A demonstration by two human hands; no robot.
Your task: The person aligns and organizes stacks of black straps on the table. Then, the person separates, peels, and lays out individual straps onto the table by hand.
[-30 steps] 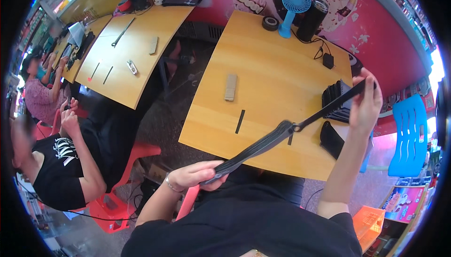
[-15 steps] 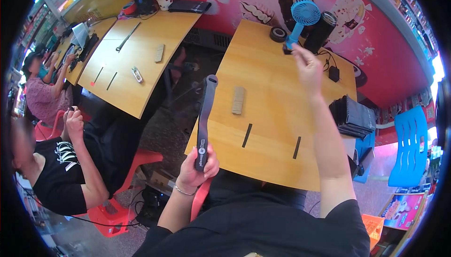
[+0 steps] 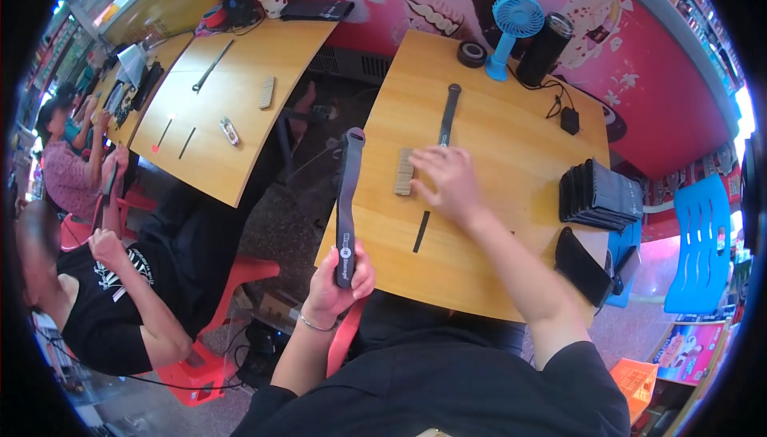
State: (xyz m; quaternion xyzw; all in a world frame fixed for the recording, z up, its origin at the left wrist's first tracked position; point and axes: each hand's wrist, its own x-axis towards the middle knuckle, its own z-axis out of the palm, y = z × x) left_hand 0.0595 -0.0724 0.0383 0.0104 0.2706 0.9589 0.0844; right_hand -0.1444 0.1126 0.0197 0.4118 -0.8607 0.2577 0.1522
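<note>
My left hand (image 3: pixel 339 281) grips the lower end of a long black strap (image 3: pixel 347 197), which stands upright beside the near left edge of the wooden table (image 3: pixel 511 221). Spread flat on the table, my right hand (image 3: pixel 447 184) rests its fingers at the near end of a second black strap (image 3: pixel 450 113) that lies flat and points away from me. Just left of that hand lies a small tan ridged block (image 3: pixel 405 171). A thin black strip (image 3: pixel 421 232) sits on the wood below the hand.
A stack of black straps (image 3: pixel 599 195) and a black pouch (image 3: pixel 583 265) lie at the right edge. At the back stand a blue fan (image 3: pixel 511 29), a black cylinder (image 3: pixel 546 48) and a tape roll (image 3: pixel 471 54). Two people (image 3: pixel 112 277) sit at left by another table (image 3: pixel 224 109).
My right hand has come down from the far end of the table to lie flat near the tan block, and a strap now lies on the wood. The left hand stays on its upright strap.
</note>
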